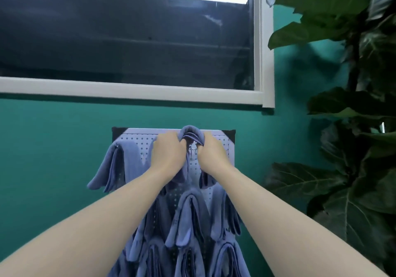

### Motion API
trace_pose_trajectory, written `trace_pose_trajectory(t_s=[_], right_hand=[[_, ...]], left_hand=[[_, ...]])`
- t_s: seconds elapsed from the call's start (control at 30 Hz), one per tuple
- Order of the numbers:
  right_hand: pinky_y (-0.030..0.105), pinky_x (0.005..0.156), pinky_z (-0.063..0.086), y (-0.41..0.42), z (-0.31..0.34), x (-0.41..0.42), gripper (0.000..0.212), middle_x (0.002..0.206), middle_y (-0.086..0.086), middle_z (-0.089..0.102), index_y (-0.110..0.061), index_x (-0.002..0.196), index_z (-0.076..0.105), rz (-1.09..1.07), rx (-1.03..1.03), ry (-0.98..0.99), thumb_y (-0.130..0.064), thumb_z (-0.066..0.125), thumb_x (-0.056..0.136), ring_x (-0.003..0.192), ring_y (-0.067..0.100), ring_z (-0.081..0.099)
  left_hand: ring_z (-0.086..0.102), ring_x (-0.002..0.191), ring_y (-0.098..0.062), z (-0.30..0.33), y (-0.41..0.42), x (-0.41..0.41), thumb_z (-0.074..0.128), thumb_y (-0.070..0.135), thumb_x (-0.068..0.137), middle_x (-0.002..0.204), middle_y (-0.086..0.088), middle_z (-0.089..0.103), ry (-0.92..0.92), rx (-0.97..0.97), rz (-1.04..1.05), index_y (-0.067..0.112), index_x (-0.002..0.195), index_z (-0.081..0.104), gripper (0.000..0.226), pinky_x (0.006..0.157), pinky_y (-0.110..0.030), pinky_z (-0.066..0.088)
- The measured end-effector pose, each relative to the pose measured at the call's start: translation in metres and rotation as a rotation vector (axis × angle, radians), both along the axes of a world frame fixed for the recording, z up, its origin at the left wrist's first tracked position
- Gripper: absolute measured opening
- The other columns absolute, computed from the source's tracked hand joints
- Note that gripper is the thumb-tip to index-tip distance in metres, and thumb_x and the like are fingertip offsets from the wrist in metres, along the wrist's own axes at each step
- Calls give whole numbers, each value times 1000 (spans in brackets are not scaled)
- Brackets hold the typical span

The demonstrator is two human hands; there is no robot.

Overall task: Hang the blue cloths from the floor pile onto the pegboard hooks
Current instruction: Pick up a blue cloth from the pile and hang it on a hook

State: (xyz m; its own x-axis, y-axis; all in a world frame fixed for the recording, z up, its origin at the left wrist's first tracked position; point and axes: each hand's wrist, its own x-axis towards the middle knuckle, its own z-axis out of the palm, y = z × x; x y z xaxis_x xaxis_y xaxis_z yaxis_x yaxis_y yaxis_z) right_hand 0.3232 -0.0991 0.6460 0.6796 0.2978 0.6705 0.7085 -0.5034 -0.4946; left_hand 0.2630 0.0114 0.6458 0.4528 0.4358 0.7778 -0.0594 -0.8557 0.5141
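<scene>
A pale pegboard (pixel 222 146) with black corner caps hangs on the teal wall. Both hands hold one blue cloth (pixel 190 133) bunched up at the board's top edge. My left hand (pixel 169 150) grips its left side and my right hand (pixel 211 151) grips its right side, fingers curled into the fabric. A small metal hook (pixel 191 148) shows between the hands, just under the bunched cloth. Another blue cloth (pixel 113 165) hangs at the board's upper left. Several more blue cloths (pixel 186 219) hang in rows lower down. The floor pile is out of view.
A large window with a white frame (pixel 128 90) sits above the board. A tall plant with big dark leaves (pixel 351 148) fills the right side, close to the board's right edge. Bare teal wall lies to the left.
</scene>
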Motion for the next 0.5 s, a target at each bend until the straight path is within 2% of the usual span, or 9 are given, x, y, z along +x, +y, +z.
trace_pose_trajectory(t_s=[0.07, 0.17, 0.23, 0.3, 0.4, 0.47, 0.5], right_hand=[[43, 79, 53, 5, -9, 10, 17, 107, 8, 62, -16, 116, 51, 11, 27, 39, -12, 39, 104, 91, 30, 60], [46, 86, 55, 8, -24, 25, 19, 108, 6, 64, -19, 117, 52, 43, -10, 49, -17, 38, 104, 94, 29, 61], [47, 85, 55, 8, -35, 31, 24, 106, 4, 66, -24, 119, 52, 79, -17, 24, -18, 36, 103, 93, 28, 62], [43, 81, 55, 10, -44, 33, 25, 104, 1, 67, -27, 121, 53, 93, 6, 5, -21, 36, 104, 91, 26, 62], [40, 73, 53, 13, -58, 35, 30, 97, -1, 68, -33, 125, 52, 113, 55, -47, -20, 36, 104, 84, 24, 62], [38, 67, 50, 15, -68, 34, 25, 85, -2, 65, -33, 118, 53, 129, 81, -34, -20, 37, 104, 75, 22, 59], [35, 62, 45, 16, -74, 33, 21, 77, -3, 61, -32, 108, 54, 132, 90, -16, -20, 38, 104, 69, 18, 55]], left_hand=[[45, 56, -25, -6, 2, 14, 54, 16, 97, 58, -4, 47, 16, -16, 3, 11, 61, 41, 38, 48, -34, 23], [59, 75, -36, -21, 8, 29, 53, 17, 98, 70, -9, 57, 39, -3, 13, 12, 66, 45, 33, 57, -36, 33], [60, 76, -36, -35, 9, 34, 52, 17, 98, 70, -9, 59, 29, 22, 18, 16, 65, 43, 35, 60, -39, 40], [58, 72, -35, -48, 10, 39, 52, 20, 98, 68, -7, 58, 4, 42, 17, 20, 63, 41, 36, 61, -40, 44], [57, 70, -35, -60, 12, 46, 51, 23, 98, 68, -7, 58, -36, 40, 0, 23, 64, 38, 36, 59, -38, 40], [57, 75, -36, -67, 11, 48, 51, 26, 99, 72, -8, 59, -32, 50, 25, 23, 65, 35, 37, 62, -38, 37], [57, 76, -36, -72, 10, 49, 50, 28, 99, 74, -9, 60, -20, 60, 47, 23, 66, 35, 37, 63, -38, 37]])
